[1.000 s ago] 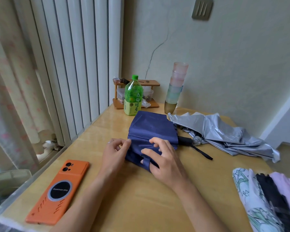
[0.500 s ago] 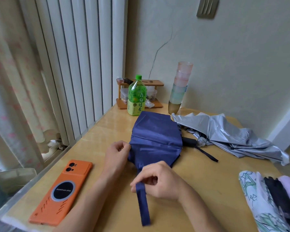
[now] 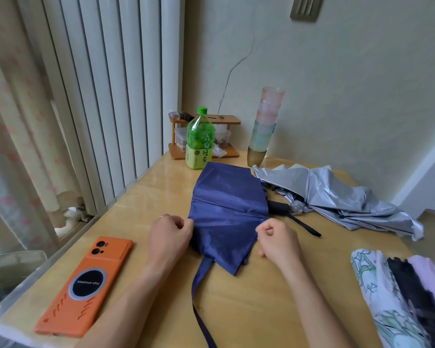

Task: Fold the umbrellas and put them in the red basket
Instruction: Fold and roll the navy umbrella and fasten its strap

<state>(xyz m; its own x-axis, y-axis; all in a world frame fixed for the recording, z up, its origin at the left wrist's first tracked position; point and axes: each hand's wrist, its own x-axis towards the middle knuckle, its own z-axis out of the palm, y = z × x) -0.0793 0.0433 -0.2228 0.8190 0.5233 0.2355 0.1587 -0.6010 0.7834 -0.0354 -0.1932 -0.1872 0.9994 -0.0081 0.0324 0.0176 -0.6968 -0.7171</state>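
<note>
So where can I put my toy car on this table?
Bare wood lies between the orange phone and blue umbrella, and between the right hand and the patterned fabrics. The back is crowded: green tea bottle, cup stack, silver umbrella.

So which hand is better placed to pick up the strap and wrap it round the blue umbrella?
Probably the left hand: the strap trails nearer it, while the right hand pinches the blue umbrella's far edge.
</note>
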